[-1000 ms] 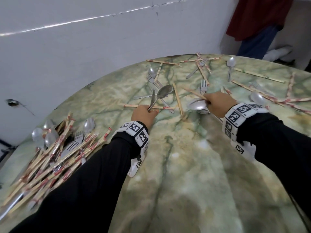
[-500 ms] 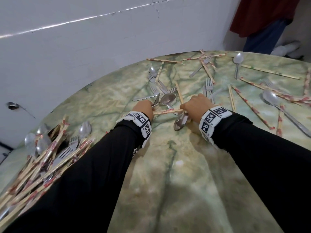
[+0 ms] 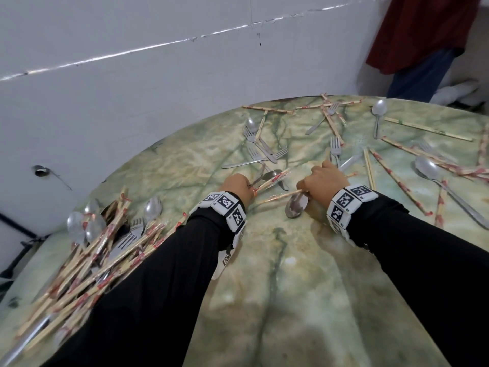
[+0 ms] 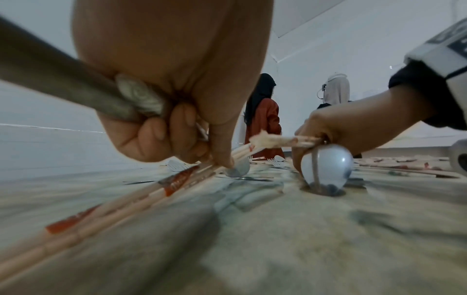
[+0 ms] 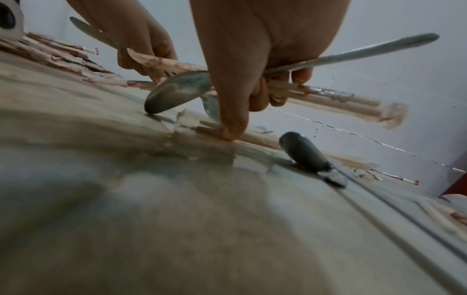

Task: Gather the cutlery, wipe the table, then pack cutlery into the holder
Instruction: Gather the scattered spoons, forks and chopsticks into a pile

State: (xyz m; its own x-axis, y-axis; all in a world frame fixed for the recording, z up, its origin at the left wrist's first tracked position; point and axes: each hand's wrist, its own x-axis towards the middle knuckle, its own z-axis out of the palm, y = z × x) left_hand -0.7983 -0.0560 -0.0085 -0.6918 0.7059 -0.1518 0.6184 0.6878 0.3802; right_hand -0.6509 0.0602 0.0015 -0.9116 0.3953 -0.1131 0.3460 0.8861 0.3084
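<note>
Both hands are full right now. My left hand [image 3: 236, 187] is curled around a spoon [image 3: 272, 176] and a pair of wrapped chopsticks [image 3: 274, 179], with metal handles sticking out the back of my fist in the left wrist view. My right hand [image 3: 323, 181] is gripping another spoon [image 3: 297, 205], bowl hanging down with its tip touching the table [image 3: 291, 287], plus a wrapped chopstick pair [image 3: 277, 197] poking out to the left. In the right wrist view my thumb [image 5: 231, 111] is pressing down on one more chopstick lying flat on the table.

The gathered pile [image 3: 87, 250] of chopsticks, spoons and forks sits at the near left edge, partly under my left sleeve. Loose stuff is spread across the far side: forks [image 3: 260, 147] just beyond my left hand, a fork [image 3: 335, 149] past my right, a big spoon [image 3: 434, 172] off to the right among more wrapped chopsticks, and a small spoon [image 3: 379, 112] near the far edge. Can't spot the holder in any view.

Someone in red [image 3: 423, 30] is standing past the far side of the table.
</note>
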